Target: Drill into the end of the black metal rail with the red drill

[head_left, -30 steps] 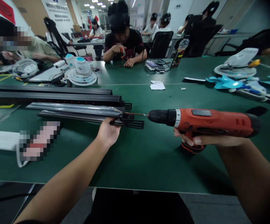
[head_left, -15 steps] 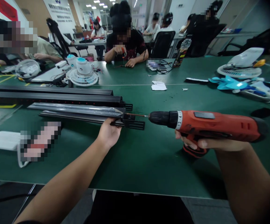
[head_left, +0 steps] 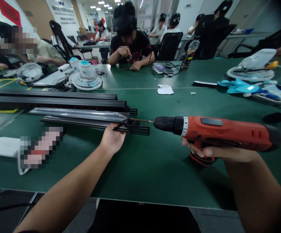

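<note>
My right hand (head_left: 203,150) is wrapped round the handle of a red and black cordless drill (head_left: 228,131), which lies level and points left. From its chuck a long thin bit (head_left: 141,120) reaches to the end of a long black rail (head_left: 82,113) with clear film along its top. Whether the tip sits in a screw is too small to tell. My left hand (head_left: 112,139) grips the rail near that end, thumb on top and the other fingers hidden beneath. A slotted black bracket (head_left: 140,130) sticks out from the rail's end just past my left hand.
More black rails (head_left: 58,101) lie behind the held one. A pink and white item (head_left: 43,147), partly blurred out, is at the left. White fan parts (head_left: 87,79) stand farther back; blue fan blades (head_left: 240,86) lie at the right. A co-worker (head_left: 132,45) works across the green table (head_left: 155,174).
The drill has tilted slightly, its rear end a little lower, and its chuck has shifted slightly left. My left hand keeps its hold on the rail.
</note>
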Available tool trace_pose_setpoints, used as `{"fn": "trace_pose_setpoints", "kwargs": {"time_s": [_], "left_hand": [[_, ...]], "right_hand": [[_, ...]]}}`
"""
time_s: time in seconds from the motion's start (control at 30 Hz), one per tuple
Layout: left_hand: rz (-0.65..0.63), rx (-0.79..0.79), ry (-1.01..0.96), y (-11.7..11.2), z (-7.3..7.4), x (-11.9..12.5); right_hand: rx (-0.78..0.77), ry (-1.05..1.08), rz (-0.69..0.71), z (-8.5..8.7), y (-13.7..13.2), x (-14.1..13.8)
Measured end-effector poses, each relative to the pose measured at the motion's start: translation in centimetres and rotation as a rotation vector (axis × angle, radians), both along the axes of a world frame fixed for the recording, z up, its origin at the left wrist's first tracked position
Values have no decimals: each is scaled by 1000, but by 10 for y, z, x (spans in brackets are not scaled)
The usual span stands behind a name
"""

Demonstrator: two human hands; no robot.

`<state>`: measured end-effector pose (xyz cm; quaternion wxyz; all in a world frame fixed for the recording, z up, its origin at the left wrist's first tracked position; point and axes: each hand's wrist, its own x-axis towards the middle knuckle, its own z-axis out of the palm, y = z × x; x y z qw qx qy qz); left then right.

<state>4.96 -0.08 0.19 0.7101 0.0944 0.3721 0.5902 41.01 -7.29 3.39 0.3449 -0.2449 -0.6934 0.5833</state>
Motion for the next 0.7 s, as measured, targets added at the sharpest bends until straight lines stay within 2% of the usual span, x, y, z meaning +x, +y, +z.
{"fn": "trace_pose_setpoints", "kwargs": {"time_s": [0.2,0.47,0.7], "left_hand": [[-25,35,10,3,-11,-6],[-6,4,-6,-2,0,-2],[-23,33,14,0,-3,-3]], "right_hand": [[14,-20,-2,0,0,0],[50,-22,-24,-3,-1,3],[58,-27,-38,1,-1,-1]]}}
